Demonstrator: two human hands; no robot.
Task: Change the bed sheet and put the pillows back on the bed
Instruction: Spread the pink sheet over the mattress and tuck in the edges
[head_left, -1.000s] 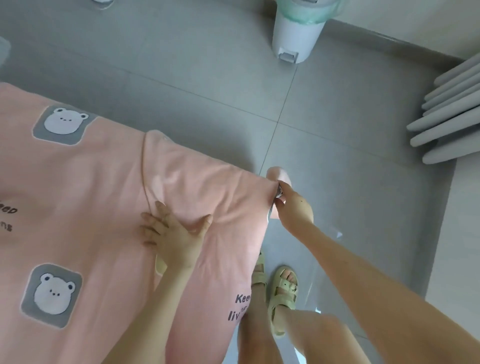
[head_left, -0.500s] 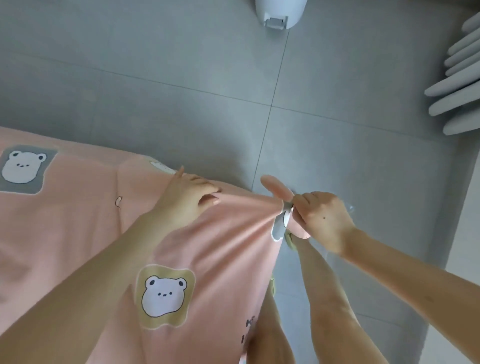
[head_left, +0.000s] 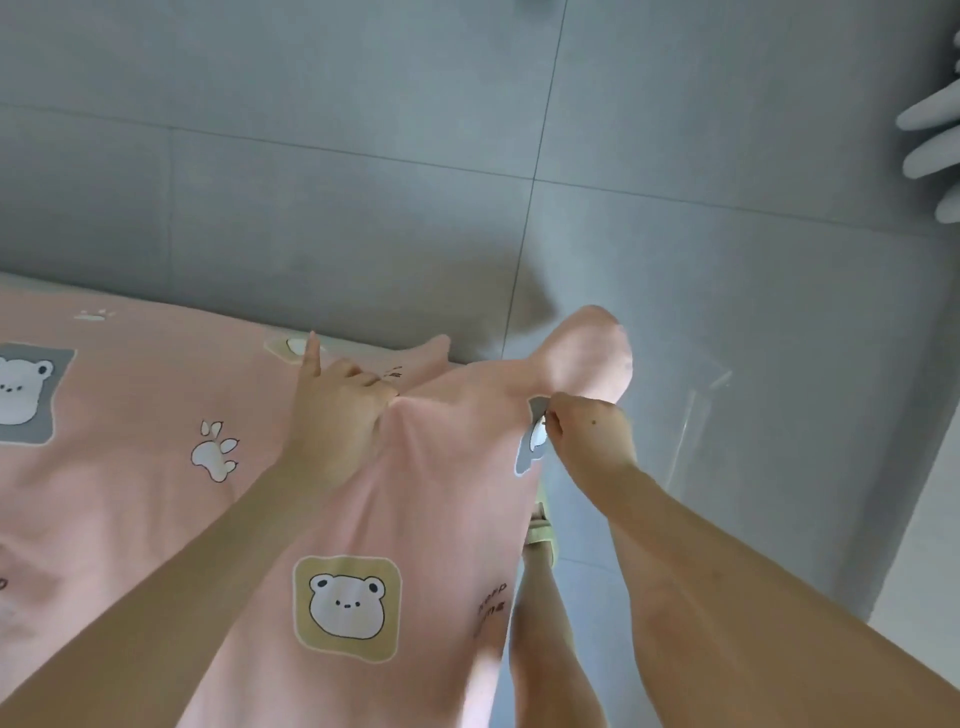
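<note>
The pink sheet (head_left: 415, 519) lies spread over the bed, which is hidden beneath it, and its corner (head_left: 592, 353) now stands up above the grey floor (head_left: 363, 156) instead of hanging low as it did a second ago. The right hand (head_left: 587, 436), just below the corner, pinches the sheet's edge between thumb and fingers (head_left: 553, 423), as it has throughout, but it has drawn the cloth higher. The left hand (head_left: 337, 410), to the left of the corner, has changed most. A second ago it lay flat with fingers spread on the cloth. Now its fingers are curled into a bunched fold, with only the forefinger (head_left: 311, 353) sticking out straight. A ridge of cloth runs between the two hands, so the sheet looks gathered and pulled towards the corner. Judging from this, smoothing has given way to taking hold, probably to stretch the corner over the bed's corner or tuck it in. A sandal (head_left: 540, 530) shows on the floor below the corner. No pillow is in view, so that step seems still to come
</note>
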